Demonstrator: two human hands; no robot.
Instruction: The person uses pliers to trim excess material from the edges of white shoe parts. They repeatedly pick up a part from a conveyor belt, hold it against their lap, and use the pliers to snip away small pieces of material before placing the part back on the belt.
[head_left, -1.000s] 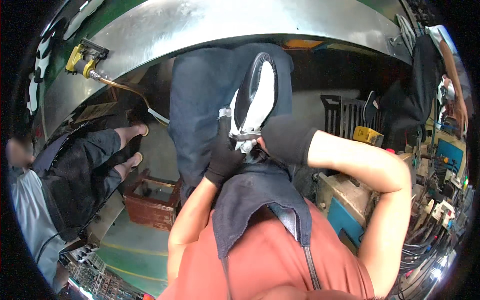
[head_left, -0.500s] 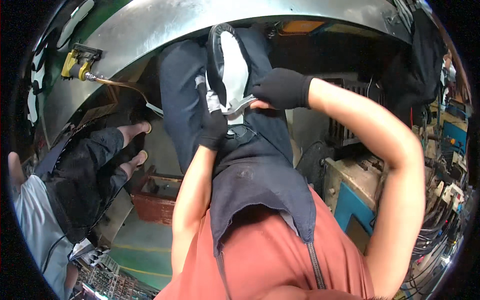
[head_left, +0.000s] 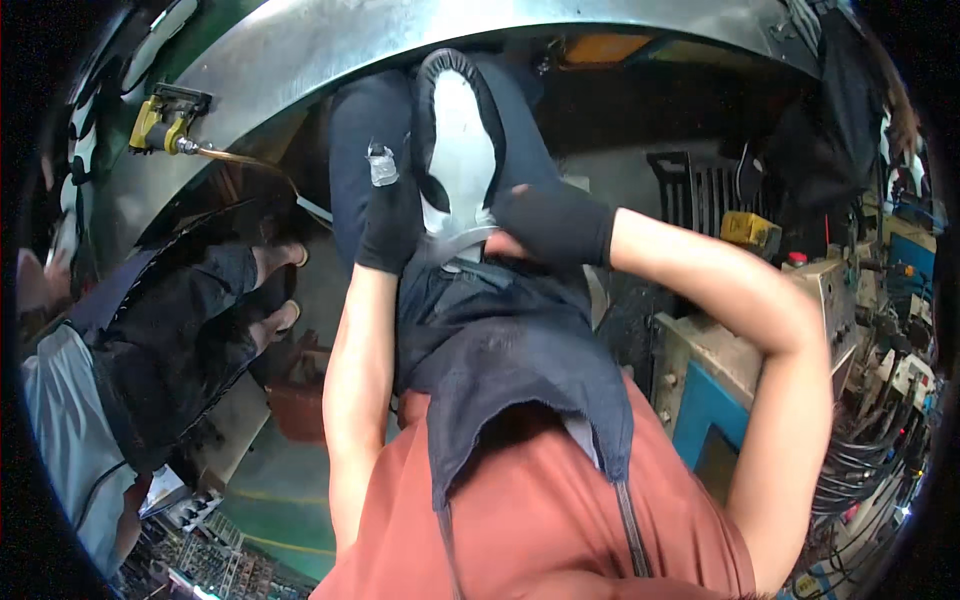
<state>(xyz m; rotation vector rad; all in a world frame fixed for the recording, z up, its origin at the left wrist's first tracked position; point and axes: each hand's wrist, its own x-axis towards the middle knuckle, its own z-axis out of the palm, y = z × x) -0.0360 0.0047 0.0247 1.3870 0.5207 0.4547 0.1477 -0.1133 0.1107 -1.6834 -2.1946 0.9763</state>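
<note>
A shoe (head_left: 462, 130) lies sole side up between my thighs, its white bottom edged by black upper material, toe pointing away. My left hand (head_left: 391, 222), in a black fingerless glove, grips the shoe's left side near the heel. Its taped finger sticks up, and the other fingers are mostly hidden. Across the heel lies a curved grey strip or tool (head_left: 462, 243), blurred, so its kind is unclear. My right hand (head_left: 552, 222), also gloved in black, is closed on the strip's right end, with bare fingertips showing beside the heel.
A curved metal bench (head_left: 330, 50) spans the far side, with a yellow-and-black air tool (head_left: 165, 122) and its hose at left. Another person (head_left: 150, 370) is at the left. A reddish-brown stool (head_left: 300, 400) stands nearby. At right are a blue-and-beige machine (head_left: 710, 410) and many cables (head_left: 865, 455).
My left hand has shifted left and its taped finger has come off the shoe's edge. My right hand and the grey strip have moved down toward me and lie lower across the heel.
</note>
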